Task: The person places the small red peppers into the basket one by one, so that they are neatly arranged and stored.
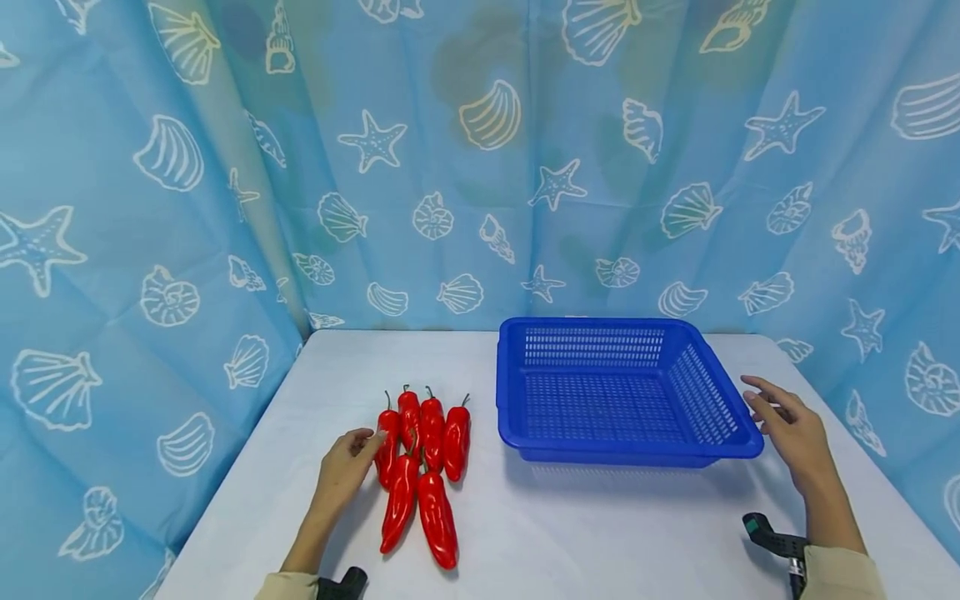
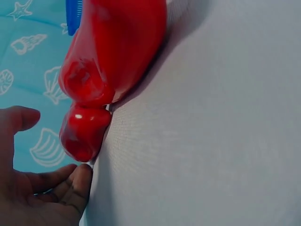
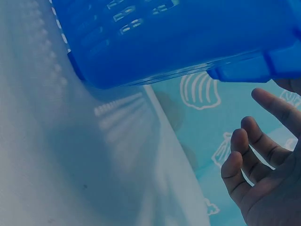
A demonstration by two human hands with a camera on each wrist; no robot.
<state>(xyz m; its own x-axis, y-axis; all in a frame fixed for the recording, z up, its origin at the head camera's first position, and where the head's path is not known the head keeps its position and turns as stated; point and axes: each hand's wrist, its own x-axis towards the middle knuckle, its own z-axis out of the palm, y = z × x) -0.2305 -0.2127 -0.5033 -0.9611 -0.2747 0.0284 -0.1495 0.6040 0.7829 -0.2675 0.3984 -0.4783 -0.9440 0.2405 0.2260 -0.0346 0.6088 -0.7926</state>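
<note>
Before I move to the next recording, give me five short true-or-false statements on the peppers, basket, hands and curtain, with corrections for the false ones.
1. Six red peppers lie on the white tabletop. True.
2. The left hand is near the peppers, the right hand near the blue basket. True.
3. In the head view, the basket stands left of the peppers. False: it stands to their right.
4. Two of the peppers are inside the basket. False: all six lie outside it.
5. The blue curtain behind the tabletop shows white shells and starfish. True.
</note>
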